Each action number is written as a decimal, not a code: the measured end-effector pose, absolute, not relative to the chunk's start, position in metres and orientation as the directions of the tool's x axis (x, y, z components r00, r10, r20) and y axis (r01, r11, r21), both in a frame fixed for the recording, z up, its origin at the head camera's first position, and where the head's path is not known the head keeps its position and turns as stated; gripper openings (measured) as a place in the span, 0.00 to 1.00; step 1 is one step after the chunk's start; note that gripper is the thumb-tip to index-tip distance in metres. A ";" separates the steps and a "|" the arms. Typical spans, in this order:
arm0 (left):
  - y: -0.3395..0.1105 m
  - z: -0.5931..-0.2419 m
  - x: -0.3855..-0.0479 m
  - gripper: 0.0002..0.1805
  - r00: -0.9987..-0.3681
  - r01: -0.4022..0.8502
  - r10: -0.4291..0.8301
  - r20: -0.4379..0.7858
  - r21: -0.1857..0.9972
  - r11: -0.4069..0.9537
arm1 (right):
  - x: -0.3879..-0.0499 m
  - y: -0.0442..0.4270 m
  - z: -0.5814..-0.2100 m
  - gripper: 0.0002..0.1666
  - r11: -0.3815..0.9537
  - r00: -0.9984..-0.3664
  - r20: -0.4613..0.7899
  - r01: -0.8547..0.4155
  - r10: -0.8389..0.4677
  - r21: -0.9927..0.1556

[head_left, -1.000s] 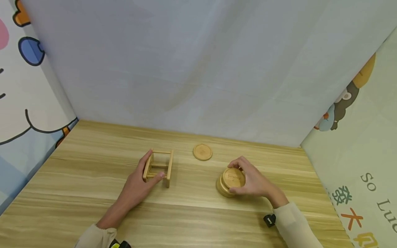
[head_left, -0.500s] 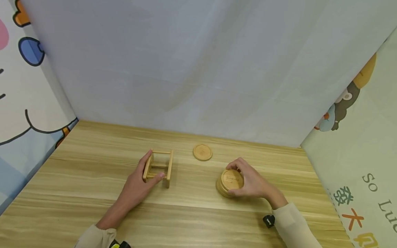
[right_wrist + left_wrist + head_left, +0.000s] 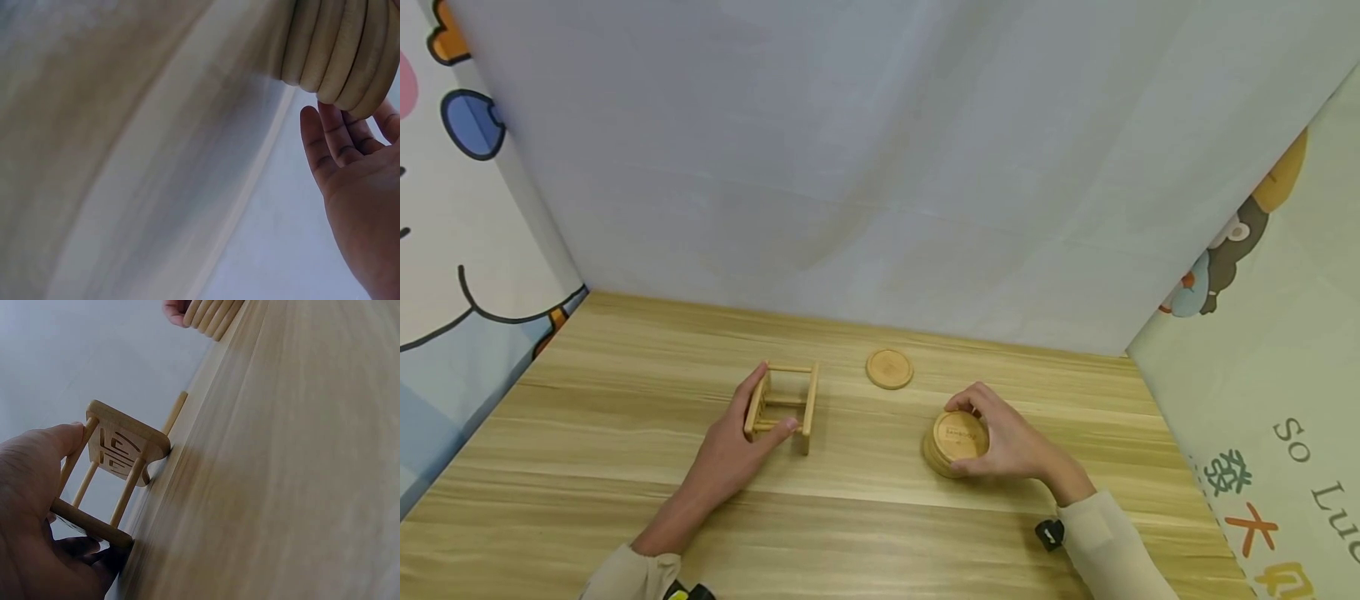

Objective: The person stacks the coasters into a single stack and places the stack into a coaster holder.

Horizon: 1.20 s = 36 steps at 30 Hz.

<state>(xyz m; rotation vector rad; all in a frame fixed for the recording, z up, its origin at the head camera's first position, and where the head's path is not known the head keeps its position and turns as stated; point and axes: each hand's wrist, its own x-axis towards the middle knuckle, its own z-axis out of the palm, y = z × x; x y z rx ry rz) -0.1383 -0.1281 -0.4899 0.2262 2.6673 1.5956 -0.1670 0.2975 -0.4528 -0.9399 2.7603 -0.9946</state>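
My left hand [image 3: 730, 448] holds a small wooden coaster rack [image 3: 811, 404] upright on the table, thumb on the near bar and fingers round its left side. Slotted cut-outs mark the rack's far panel [image 3: 119, 447] in the left wrist view. To the right, a stack of round wooden coasters [image 3: 958, 433] stands on the table, the top one bearing faint lettering. Thumb and fingers of my right hand [image 3: 1015, 437] grip the stack's upper edge. The right wrist view shows several coasters [image 3: 340, 50] evenly layered, fingertips against the uppermost ones.
A single round coaster [image 3: 889, 369] lies flat toward the back, between rack and stack. The wood-grain table [image 3: 820, 533] meets a pale cloth wall [image 3: 865, 167] at the rear. Printed panels stand on the left [image 3: 497, 225] and right [image 3: 1262, 350].
My right hand has shifted slightly left, bringing the top coaster from an offset position into line on the stack. The left hand and the rack have stayed put.
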 end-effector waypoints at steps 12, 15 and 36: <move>-0.128 -0.489 -0.136 0.51 -0.989 0.115 0.135 0.058 0.875 0.470 | -0.166 0.298 -0.451 0.43 0.613 -0.814 0.133 -0.524 -0.566 -0.592; -0.128 -0.489 -0.136 0.51 -0.989 0.118 0.136 0.060 0.876 0.469 | -0.166 0.298 -0.451 0.44 0.612 -0.813 0.132 -0.524 -0.568 -0.593; -0.128 -0.490 -0.137 0.51 -0.988 0.120 0.142 0.061 0.882 0.455 | -0.166 0.301 -0.452 0.51 0.602 -0.808 0.130 -0.525 -0.575 -0.602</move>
